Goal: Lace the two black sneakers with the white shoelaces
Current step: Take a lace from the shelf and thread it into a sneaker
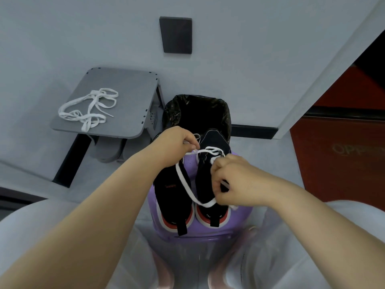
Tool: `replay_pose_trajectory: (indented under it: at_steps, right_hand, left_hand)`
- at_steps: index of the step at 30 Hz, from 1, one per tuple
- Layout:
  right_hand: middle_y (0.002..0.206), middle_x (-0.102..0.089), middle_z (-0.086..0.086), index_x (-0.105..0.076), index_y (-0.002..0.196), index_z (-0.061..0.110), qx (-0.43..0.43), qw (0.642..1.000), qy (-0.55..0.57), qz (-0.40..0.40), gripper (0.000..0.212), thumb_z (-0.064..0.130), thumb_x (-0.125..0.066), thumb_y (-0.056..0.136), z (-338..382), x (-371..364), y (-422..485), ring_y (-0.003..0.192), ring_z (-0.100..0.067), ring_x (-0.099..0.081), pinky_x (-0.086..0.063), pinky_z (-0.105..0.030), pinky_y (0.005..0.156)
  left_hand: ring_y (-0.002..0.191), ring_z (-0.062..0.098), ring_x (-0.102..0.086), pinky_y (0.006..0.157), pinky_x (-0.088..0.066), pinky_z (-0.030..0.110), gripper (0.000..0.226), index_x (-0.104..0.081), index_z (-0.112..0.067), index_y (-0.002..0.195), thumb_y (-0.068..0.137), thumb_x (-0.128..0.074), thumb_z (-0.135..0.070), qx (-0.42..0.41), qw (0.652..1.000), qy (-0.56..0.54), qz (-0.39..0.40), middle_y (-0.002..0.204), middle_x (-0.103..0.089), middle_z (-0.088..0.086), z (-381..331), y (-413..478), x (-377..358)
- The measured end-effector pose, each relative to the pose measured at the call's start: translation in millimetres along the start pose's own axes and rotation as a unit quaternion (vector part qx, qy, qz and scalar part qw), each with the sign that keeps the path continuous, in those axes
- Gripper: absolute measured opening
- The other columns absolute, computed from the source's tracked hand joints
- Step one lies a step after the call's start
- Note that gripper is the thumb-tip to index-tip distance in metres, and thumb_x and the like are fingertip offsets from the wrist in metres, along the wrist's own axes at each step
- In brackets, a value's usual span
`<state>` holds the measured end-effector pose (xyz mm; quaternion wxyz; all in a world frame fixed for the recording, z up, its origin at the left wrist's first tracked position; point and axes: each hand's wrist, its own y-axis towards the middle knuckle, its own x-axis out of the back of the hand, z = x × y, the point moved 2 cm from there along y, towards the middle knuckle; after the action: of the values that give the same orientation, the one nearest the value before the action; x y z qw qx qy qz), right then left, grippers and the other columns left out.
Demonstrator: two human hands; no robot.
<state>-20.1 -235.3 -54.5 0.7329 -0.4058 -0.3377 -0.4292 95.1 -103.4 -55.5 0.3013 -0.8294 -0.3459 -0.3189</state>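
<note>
Two black sneakers stand side by side on a purple stool point(239, 217) in front of me, heels toward me: the left sneaker point(174, 192) and the right sneaker point(208, 178). A white shoelace point(183, 180) runs through the right sneaker's front eyelets and loops down across both shoes. My left hand point(175, 142) pinches one end of this lace above the toes. My right hand point(235, 182) grips the other part of the lace over the right sneaker's tongue area. A second white shoelace point(89, 109) lies tangled on a grey side table point(129, 113).
A bin lined with a black bag point(198, 109) stands just beyond the stool, against the pale wall. A dark panel point(176, 35) is fixed on the wall. A red cabinet point(343, 155) is at the right. My knees in light trousers flank the stool.
</note>
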Motion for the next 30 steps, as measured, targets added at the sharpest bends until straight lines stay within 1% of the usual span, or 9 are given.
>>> replay_pose_trajectory:
  at_steps: [3,6,9,12,15,17,21,25,30]
  right_hand:
    - [0.106,-0.055,0.007,-0.068,0.098,0.029,-0.065,0.995,0.044,-0.065,0.017,0.031,-0.061,0.083,-12.6,6.8,6.2,0.106,-0.016,-0.045,-0.038,-0.032,0.096]
    - [0.111,-0.057,0.0,-0.065,0.113,0.026,-0.124,0.984,0.027,-0.128,0.026,0.027,-0.049,0.093,-20.3,7.6,18.4,0.109,-0.022,-0.044,-0.037,-0.031,0.094]
    - [0.112,-0.055,-0.004,-0.064,0.118,0.026,-0.155,0.981,0.022,-0.117,0.03,0.023,-0.044,0.095,-26.4,1.1,31.8,0.109,-0.026,-0.042,-0.037,-0.031,0.092]
    - [0.104,-0.054,-0.004,-0.062,0.122,0.024,-0.169,0.979,0.041,-0.111,0.033,0.021,-0.045,0.094,-29.5,-5.2,40.6,0.11,-0.028,-0.046,-0.04,-0.035,0.091]
    - [0.094,-0.049,0.0,-0.065,0.116,0.022,-0.171,0.975,0.054,-0.13,0.029,0.022,-0.051,0.091,-30.3,-6.2,45.9,0.106,-0.029,-0.048,-0.043,-0.039,0.091]
    - [0.085,-0.044,0.008,-0.068,0.112,0.021,-0.176,0.971,0.079,-0.143,0.026,0.023,-0.056,0.088,-32.2,-7.7,48.4,0.105,-0.028,-0.05,-0.044,-0.04,0.091]
    - [0.071,-0.038,0.018,-0.07,0.104,0.021,-0.191,0.958,0.134,-0.169,0.024,0.025,-0.068,0.081,-38.1,-12.2,51.5,0.095,-0.022,-0.051,-0.045,-0.036,0.086]
    - [0.07,-0.038,0.018,-0.069,0.101,0.022,-0.205,0.948,0.148,-0.196,0.024,0.031,-0.072,0.078,-37.0,-15.5,52.7,0.092,-0.014,-0.047,-0.042,-0.033,0.086]
    - [0.069,-0.037,0.018,-0.07,0.098,0.023,-0.209,0.944,0.139,-0.212,0.023,0.035,-0.07,0.079,-35.4,-17.1,53.1,0.099,-0.019,-0.053,-0.039,-0.031,0.087]
  left_hand:
    - [0.075,0.007,-0.061,0.075,-0.048,0.022,0.018,-0.071,-0.015,0.091,0.092,-0.054,-0.011,-0.007,0.999,-0.037,-0.032,0.079,-0.066,-0.003,-2.7,1.4,0.6]
    - [0.068,0.002,-0.061,0.073,-0.049,0.019,0.019,-0.068,-0.014,0.089,0.092,-0.051,-0.007,-0.003,0.997,-0.061,-0.047,0.079,-0.066,-0.002,-5.1,3.1,-3.4]
    - [0.062,0.001,-0.056,0.06,-0.04,0.003,0.02,-0.068,-0.016,0.088,0.09,-0.051,-0.005,0.0,0.996,-0.053,-0.07,0.088,-0.06,-0.009,-5.0,2.7,-10.2]
    - [0.061,0.01,-0.055,0.049,-0.035,0.007,0.023,-0.069,-0.017,0.094,0.09,-0.05,-0.006,0.014,0.996,-0.048,-0.08,0.09,-0.056,-0.011,-3.0,3.6,-15.8]
    - [0.07,0.003,-0.052,0.058,-0.033,0.009,0.016,-0.069,-0.02,0.091,0.09,-0.055,-0.011,0.016,0.995,-0.057,-0.083,0.088,-0.058,-0.01,0.5,7.4,-19.6]
    - [0.082,0.007,-0.056,0.064,-0.037,0.012,0.013,-0.07,-0.02,0.091,0.089,-0.059,-0.013,0.02,0.995,-0.064,-0.08,0.091,-0.062,-0.008,1.6,8.9,-20.3]
    - [0.088,0.015,-0.06,0.078,-0.045,0.023,0.014,-0.071,-0.019,0.095,0.09,-0.058,-0.014,0.05,0.997,-0.027,-0.046,0.096,-0.065,-0.002,4.0,12.3,-25.3]
    - [0.076,0.012,-0.066,0.08,-0.052,0.023,0.02,-0.064,-0.018,0.077,0.089,-0.058,-0.003,0.09,0.974,-0.204,-0.042,0.08,-0.066,0.001,12.9,10.9,-31.2]
    - [0.075,0.017,-0.068,0.083,-0.055,0.027,0.021,-0.061,-0.013,0.075,0.089,-0.055,0.001,0.085,0.962,-0.252,-0.067,0.08,-0.066,0.002,13.6,13.4,-27.8]
